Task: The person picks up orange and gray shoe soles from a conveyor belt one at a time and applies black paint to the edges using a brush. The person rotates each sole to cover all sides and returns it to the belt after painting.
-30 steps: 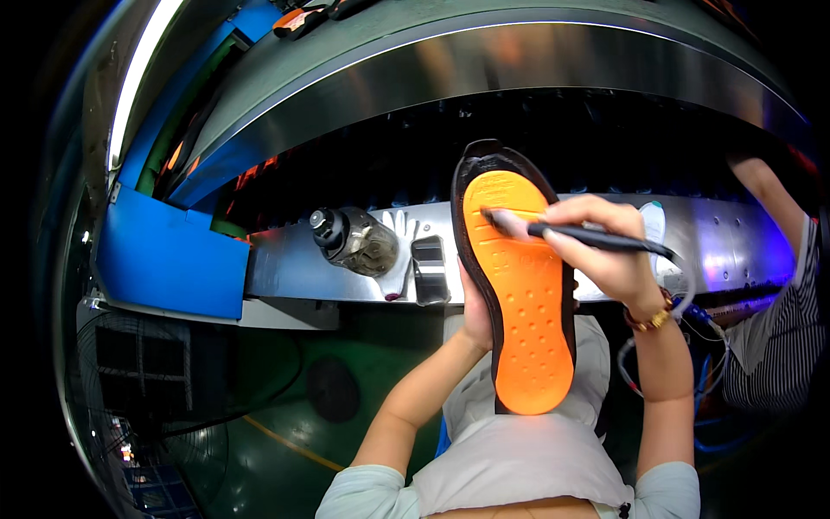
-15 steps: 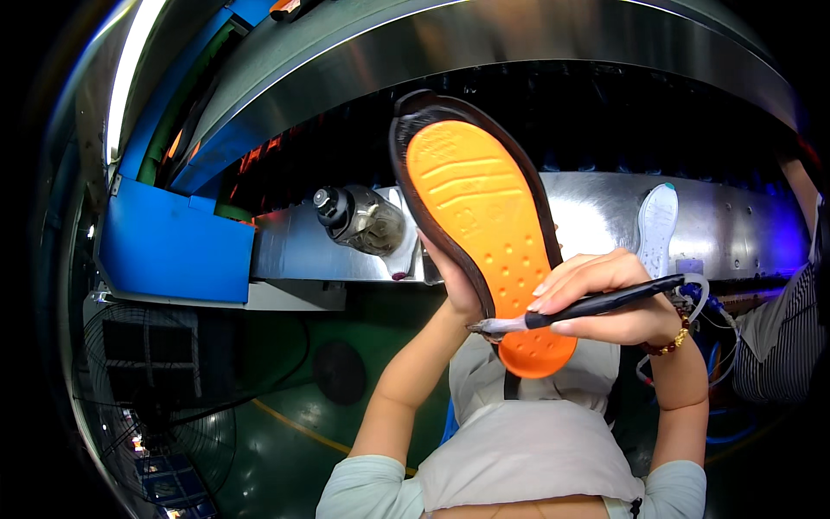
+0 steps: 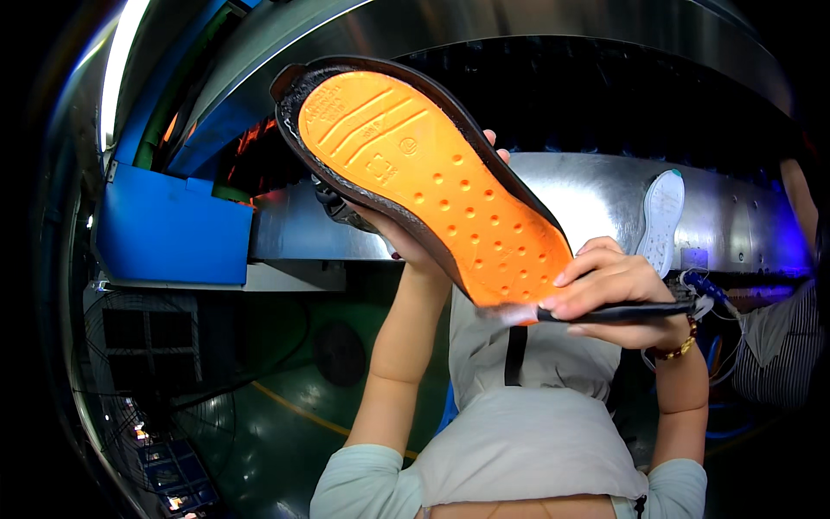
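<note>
Apron: light grey, nearest to my view, spread over the lap [image 3: 519, 441] below the work.
Right hand: I have its fingers [image 3: 618, 294] pinched round a black-handled brush [image 3: 627, 312], handle lying roughly level, bristles toward the left.
Bristle end: motion-smeared at the sole's near end; I cannot tell whether it touches the rim or the orange face.
Wrist: a beaded bracelet [image 3: 679, 342] on the right one.
Shoe sole: orange face [image 3: 484, 208] turned up to me, dark rim around it, held clear above the lap and bench edge.
Left hand: cupped under the sole [image 3: 402, 238], filled by it; palm by the left edge, fingertips past the far edge.
Key relation: the sole's long axis slants from upper left to lower right; its dimpled end is nearer the right hand, its ridged end beyond the left.
Steel ledge: behind the sole [image 3: 562, 190], a white sole [image 3: 663, 221] lying on it at right.
Bottle: mostly hidden behind the sole [image 3: 333, 206].
Flanks: blue housing [image 3: 177, 225] left; a co-worker's striped garment [image 3: 782, 350] right.
</note>
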Tool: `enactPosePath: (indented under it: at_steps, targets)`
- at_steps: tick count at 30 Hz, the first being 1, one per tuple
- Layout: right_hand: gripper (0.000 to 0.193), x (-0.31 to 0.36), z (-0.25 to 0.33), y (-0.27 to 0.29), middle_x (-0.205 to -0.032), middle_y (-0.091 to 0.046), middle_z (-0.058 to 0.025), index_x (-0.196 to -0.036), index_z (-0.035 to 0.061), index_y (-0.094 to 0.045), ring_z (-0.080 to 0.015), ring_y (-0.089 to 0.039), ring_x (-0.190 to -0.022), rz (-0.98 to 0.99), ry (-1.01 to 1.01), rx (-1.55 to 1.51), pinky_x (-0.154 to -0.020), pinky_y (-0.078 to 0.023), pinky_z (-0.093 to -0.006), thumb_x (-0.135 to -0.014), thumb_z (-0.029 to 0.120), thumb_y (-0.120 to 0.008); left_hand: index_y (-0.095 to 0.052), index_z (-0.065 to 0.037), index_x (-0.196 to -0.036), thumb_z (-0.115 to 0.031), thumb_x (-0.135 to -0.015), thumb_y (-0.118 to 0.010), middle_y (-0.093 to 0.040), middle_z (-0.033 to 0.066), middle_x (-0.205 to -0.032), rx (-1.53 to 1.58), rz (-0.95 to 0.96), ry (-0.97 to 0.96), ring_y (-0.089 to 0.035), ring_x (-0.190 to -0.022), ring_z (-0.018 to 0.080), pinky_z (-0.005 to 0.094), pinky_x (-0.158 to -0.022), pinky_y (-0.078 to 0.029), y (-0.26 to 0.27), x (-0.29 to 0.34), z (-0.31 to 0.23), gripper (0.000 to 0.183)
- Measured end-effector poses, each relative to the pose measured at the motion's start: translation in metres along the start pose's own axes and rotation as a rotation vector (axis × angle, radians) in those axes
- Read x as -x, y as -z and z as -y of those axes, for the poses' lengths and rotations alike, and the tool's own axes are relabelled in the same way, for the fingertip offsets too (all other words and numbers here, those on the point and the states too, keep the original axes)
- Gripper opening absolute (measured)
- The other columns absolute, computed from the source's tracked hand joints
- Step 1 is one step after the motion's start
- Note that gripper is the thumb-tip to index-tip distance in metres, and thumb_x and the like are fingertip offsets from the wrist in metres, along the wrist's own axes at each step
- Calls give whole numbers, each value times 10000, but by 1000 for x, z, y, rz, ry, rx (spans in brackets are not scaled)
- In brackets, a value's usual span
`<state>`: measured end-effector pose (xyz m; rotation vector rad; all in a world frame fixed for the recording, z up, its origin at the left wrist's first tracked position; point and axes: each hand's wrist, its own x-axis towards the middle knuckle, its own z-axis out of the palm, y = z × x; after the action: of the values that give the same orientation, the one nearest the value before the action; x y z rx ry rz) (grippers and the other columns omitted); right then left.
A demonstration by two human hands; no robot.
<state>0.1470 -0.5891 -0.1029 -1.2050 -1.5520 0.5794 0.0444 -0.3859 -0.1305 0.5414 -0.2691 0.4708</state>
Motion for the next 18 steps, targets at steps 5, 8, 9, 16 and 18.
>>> enactPosePath:
  at_steps: [5, 8, 9, 16, 18]
  targets:
    - [212, 13, -21, 3, -858, -651, -73, -863, 66, -662, -163, -534, -897, -276, -335, -299, -816, -421, -302, -655, 48, -692, -218, -88, -1329, -784, -660, -321, -288, 242, -1306, -133, -70, -40, -384, -1143, 388, 474, -925, -360, 0, -4, 1, 971]
    - [205, 12, -16, 0, -844, -643, -107, -858, 49, -659, -172, -538, -898, -76, -120, -143, -800, -439, -298, -655, 33, -683, -224, -86, -1326, -786, -661, -315, -304, 243, -1297, -147, -60, -15, -400, -1130, 386, 466, -920, -368, -4, -5, -3, 970]
    - [203, 14, -16, 3, -842, -639, -119, -858, 40, -655, -182, -544, -903, -68, -108, -214, -803, -443, -301, -657, 20, -675, -226, -85, -1325, -787, -660, -312, -310, 243, -1293, -127, -53, 8, -405, -1127, 384, 463, -918, -371, -8, -4, -3, 971]
    - [196, 14, -30, -14, -910, -609, -165, -903, -25, -601, -202, -594, -860, -395, -215, -848, -780, -476, -278, -708, -9, -615, -238, -88, -1331, -788, -665, -303, -310, 170, -1324, -144, -145, 13, -378, -1169, 315, 421, -954, -332, -21, 9, 17, 968]
    - [196, 7, -23, -24, -901, -613, -152, -905, -13, -604, -178, -589, -828, -460, -216, -870, -758, -470, -261, -709, -7, -618, -236, -114, -1343, -750, -697, -334, -281, 87, -1365, -91, 1, -56, -280, -1247, 258, 401, -1017, -243, -9, 35, 37, 912]
